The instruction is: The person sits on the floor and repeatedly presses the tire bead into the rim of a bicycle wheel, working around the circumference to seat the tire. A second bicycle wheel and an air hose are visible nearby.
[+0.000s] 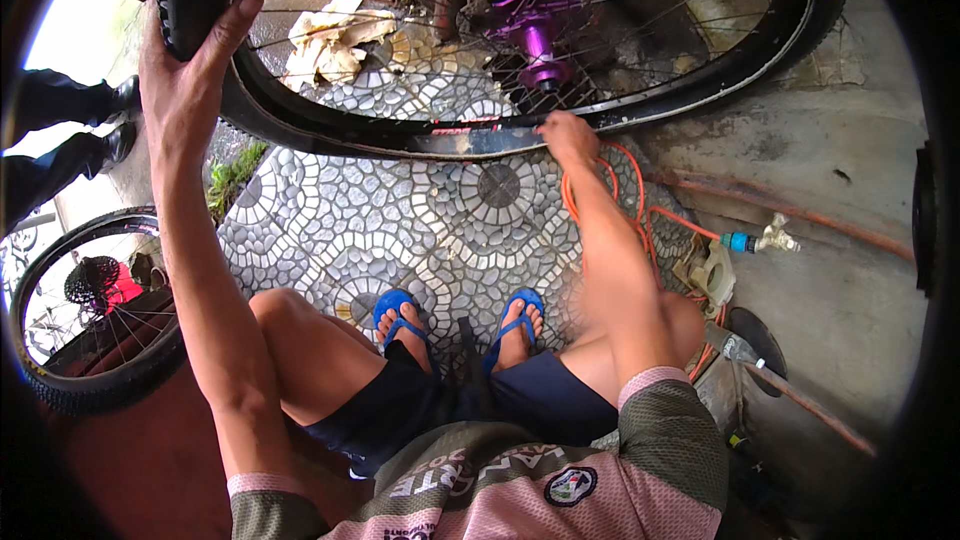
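Observation:
A large bicycle wheel spans the top of the head view, with a black knobby tire [440, 148], thin spokes and a purple hub [538, 40] carrying a brake disc. My left hand [190, 75] grips the tire at the wheel's left side; its thumb lies along the near sidewall and the other fingers are hidden behind. At the wheel's near edge, my right hand [571, 138] is closed, its curled fingers pressed against the rim and tire. Next to it a pale, whitish streaked patch shows on the rim.
An orange hose [640, 175] lies coiled at the right, ending in a blue connector [738, 242] and a tap [778, 235]. A second wheel [95, 380] stands at the left. A crumpled cloth [335, 40] lies on the pebble-patterned floor [400, 200]. Another person's legs [70, 125] show far left.

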The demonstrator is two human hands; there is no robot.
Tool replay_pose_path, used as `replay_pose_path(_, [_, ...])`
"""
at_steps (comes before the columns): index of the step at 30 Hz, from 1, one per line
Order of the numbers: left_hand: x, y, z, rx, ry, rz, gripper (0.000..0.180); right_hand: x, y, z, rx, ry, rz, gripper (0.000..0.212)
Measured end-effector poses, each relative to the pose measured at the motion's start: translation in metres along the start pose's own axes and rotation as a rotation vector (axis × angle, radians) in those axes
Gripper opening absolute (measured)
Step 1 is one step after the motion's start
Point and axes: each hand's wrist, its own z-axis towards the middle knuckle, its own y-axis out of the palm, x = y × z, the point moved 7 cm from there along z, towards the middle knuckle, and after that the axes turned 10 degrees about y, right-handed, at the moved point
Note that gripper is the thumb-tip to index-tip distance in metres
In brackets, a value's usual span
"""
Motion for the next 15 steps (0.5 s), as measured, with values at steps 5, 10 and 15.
replay_pose_path(5, [0.012,0.007,-0.003,0.008,0.084,0.042,0.069,0.051,0.027,0.011,0.07,0.097,0.212,0.02])
replay_pose_path(10, [-0.005,0.002,0.001,-0.036,-0.005,-0.016,0.068,0.046,0.003,0.016,-0.008,0.138,0.13,0.024])
replay_pose_path(15, [0.022,0.002,-0.001,0.028,0.14,0.14,0.064,0.034,0.025,-0.018,0.222,0.107,0.151,0.024])
